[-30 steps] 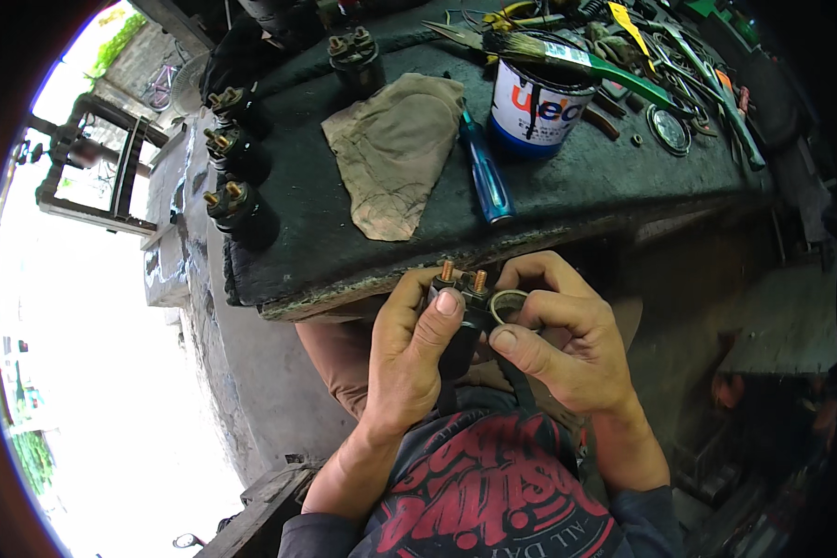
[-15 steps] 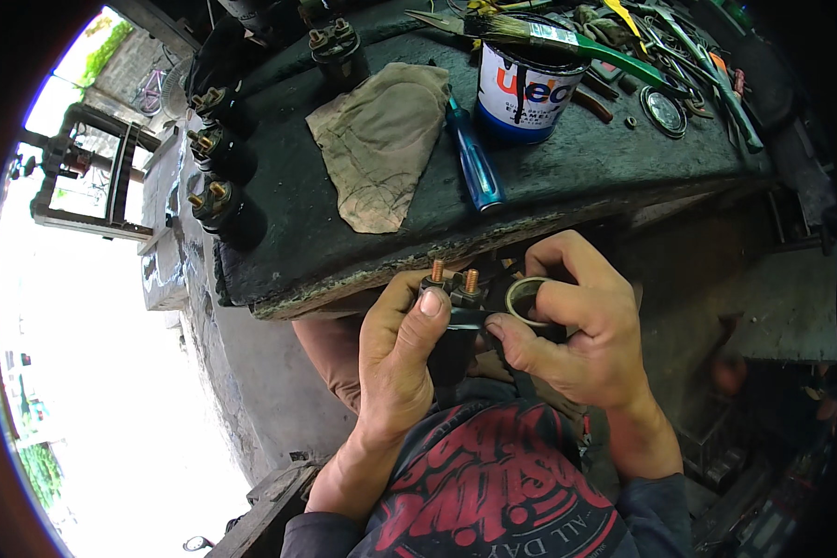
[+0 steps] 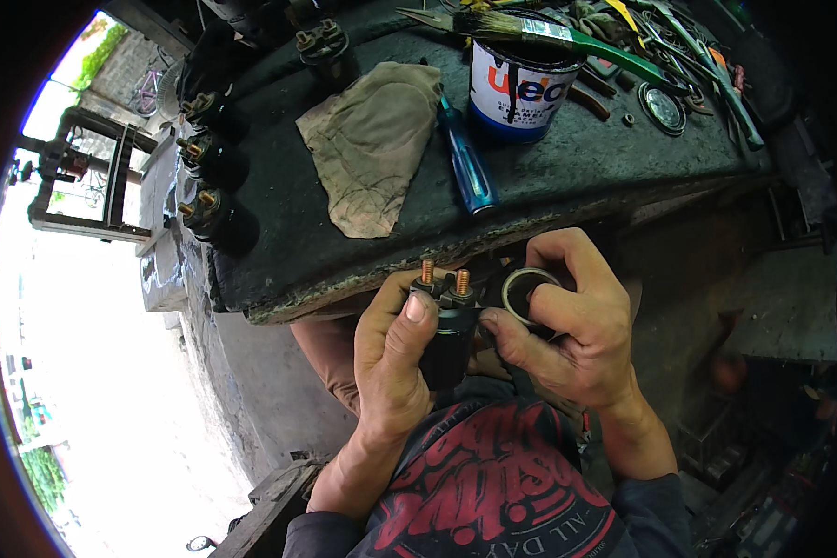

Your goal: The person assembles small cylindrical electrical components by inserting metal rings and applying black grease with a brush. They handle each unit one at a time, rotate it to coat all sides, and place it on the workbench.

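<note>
In front of the bench edge, my left hand (image 3: 395,344) is wrapped round a black cylindrical solenoid (image 3: 446,353). It stands upright, with two copper-coloured threaded studs and nuts on top, and my thumb presses its upper side. Close on the right, my right hand (image 3: 581,325) is closed on a ring-shaped roll of tape (image 3: 512,299), a finger through its hole. The right thumb tip is beside the solenoid's upper rim. Whether a strip of tape joins roll and solenoid is hard to see now. My fingers behind the solenoid are hidden.
On the dark bench (image 3: 288,251) lie a stained cloth (image 3: 372,139) and a blue-handled screwdriver (image 3: 470,167). A paint can (image 3: 516,98) carries a green-handled brush (image 3: 567,39). Similar solenoids (image 3: 219,158) line the left edge; another solenoid (image 3: 330,56) stands farther back. Tools pile up at right.
The solenoid has turned and shifted slightly left in my left hand, showing more of its body. The dark strip that stretched toward my right thumb no longer shows clearly.
</note>
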Action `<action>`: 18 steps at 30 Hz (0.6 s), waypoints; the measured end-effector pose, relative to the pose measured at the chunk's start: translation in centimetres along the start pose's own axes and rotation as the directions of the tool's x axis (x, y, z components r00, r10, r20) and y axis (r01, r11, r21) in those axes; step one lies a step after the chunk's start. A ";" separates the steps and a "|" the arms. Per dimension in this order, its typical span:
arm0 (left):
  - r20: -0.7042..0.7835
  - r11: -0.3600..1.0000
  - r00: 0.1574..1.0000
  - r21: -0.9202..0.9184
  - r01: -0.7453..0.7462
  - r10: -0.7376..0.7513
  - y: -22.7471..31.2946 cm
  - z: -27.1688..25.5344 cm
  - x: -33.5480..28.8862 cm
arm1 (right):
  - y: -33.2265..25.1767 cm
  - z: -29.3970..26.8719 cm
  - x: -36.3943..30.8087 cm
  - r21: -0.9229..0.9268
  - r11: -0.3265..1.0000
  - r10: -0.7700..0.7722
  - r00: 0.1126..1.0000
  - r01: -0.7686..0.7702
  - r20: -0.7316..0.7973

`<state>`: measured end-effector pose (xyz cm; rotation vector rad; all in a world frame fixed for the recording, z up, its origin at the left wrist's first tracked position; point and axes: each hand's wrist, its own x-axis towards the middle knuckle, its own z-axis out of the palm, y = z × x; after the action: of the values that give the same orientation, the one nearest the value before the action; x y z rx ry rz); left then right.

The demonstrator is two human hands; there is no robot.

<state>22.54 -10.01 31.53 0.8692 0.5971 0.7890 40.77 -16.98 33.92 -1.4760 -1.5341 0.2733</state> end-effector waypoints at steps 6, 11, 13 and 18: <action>-0.045 1.000 0.999 0.029 0.004 -0.002 -0.5 0.3 0.3 | 0.0 -0.3 -0.1 0.009 1.000 0.007 1.000 -0.007 0.005; 0.017 0.998 0.999 -0.056 0.038 -0.037 -0.3 0.4 -0.1 | -0.1 -0.8 -0.3 0.024 0.999 0.034 0.999 -0.035 0.036; 0.060 0.995 0.995 -0.056 0.077 -0.074 -0.2 0.0 0.1 | 0.1 -0.8 -0.5 0.194 0.972 0.114 0.989 -0.131 0.094; 0.124 0.971 0.988 -0.208 0.121 -0.096 -0.4 -0.7 0.5 | 0.6 0.8 -1.1 0.652 0.693 0.256 0.951 -0.307 0.175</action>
<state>22.43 -9.51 30.74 0.6710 0.4459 0.6858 40.40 -17.46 32.56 -1.0950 -1.0620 0.9755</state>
